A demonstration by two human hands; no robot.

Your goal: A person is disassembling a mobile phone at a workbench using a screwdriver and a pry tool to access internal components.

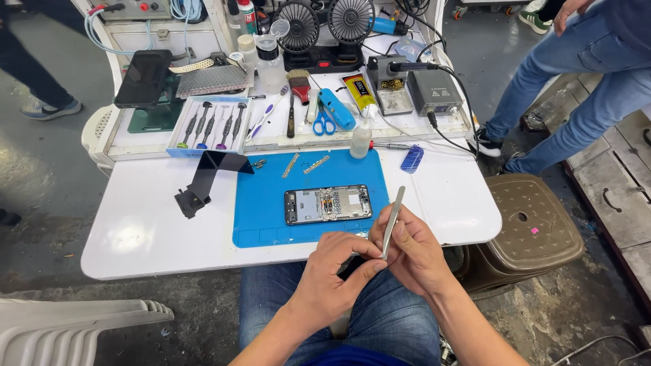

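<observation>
Right hand [412,252] gripping metal tweezers [392,221], left hand [332,268] pinched closed at their lower tip, opened phone [328,203] at eleven o'clock on blue mat [261,203]

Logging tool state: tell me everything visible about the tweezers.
The tweezers are slim, straight, bare silvery metal. They stand tilted, upper end leaning away toward the blue mat, lower end down between the hands. The right hand grips them mid-shaft; the left hand pinches at their lower end, hiding the tips. They hang over the table's near edge, touching nothing else.
</observation>
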